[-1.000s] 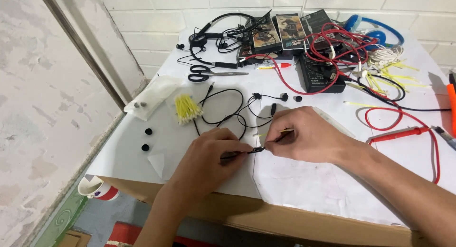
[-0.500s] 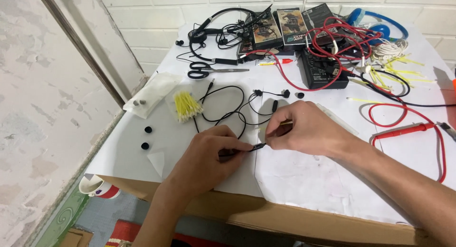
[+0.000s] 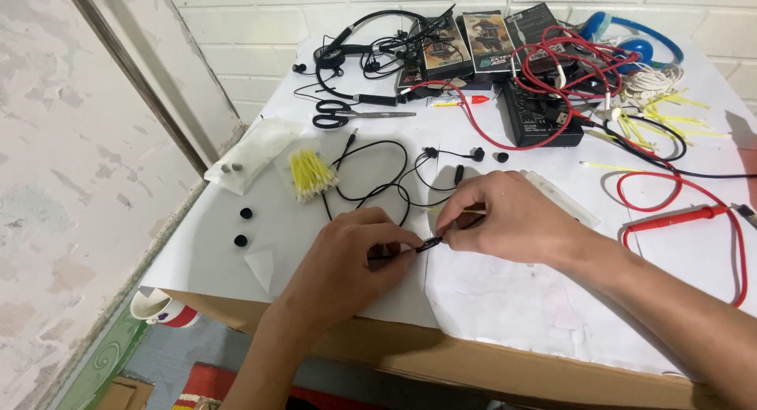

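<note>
My left hand and my right hand meet near the table's front edge, both pinching a small black part of a thin black earphone cable. The cable loops away behind the hands toward two black earbuds. A bundle of yellow cotton swabs lies just left of the cable. The fingertips hide most of the small part.
Black-handled scissors, a black headset, a black meter with red leads, flat boxes and blue headphones lie at the back. Two black ear tips rest left. A mug stands below the table edge.
Both hands stay together on the small black part, with only slight finger movement. The camera has shifted a little, so the table's contents sit slightly differently in view.
</note>
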